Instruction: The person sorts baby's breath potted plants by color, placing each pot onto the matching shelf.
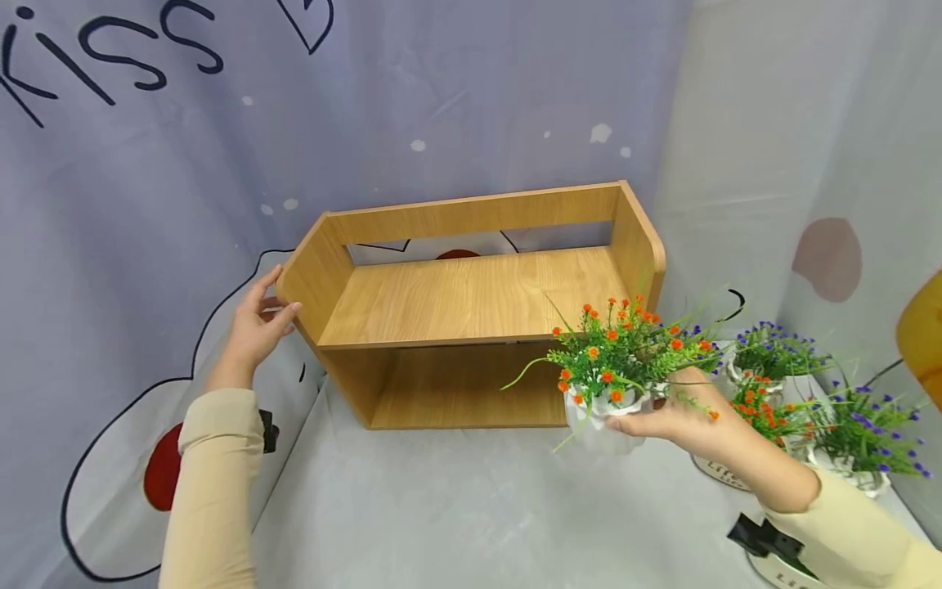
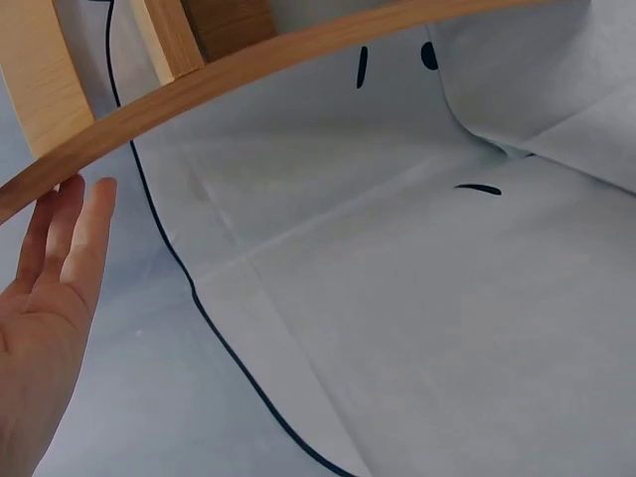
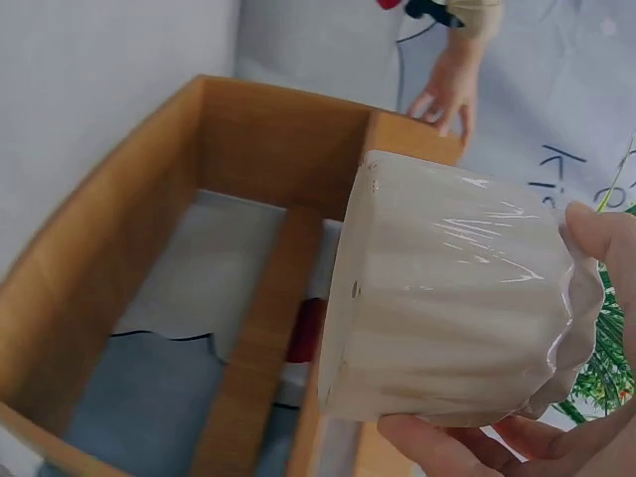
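Note:
A white, wavy-rimmed flowerpot (image 3: 457, 298) with orange flowers and green leaves (image 1: 621, 348) is held in my right hand (image 1: 684, 417), thumb and fingers around its rim. It is off the table, in front of the right part of a wooden two-tier shelf (image 1: 471, 294). My left hand (image 1: 253, 327) rests its fingertips against the shelf's left side panel, fingers fairly straight. In the left wrist view those fingertips touch the panel's edge (image 2: 268, 55). The right wrist view shows the pot's smooth side and base close up, with the shelf behind.
More potted plants stand on the right: purple flowers (image 1: 776, 348) at the back, orange flowers (image 1: 769, 409) behind my forearm, and purple flowers (image 1: 876, 425) near the edge. A lettered white pot (image 1: 783, 573) sits partly under my sleeve. Printed curtains (image 1: 441, 98) hang behind the shelf.

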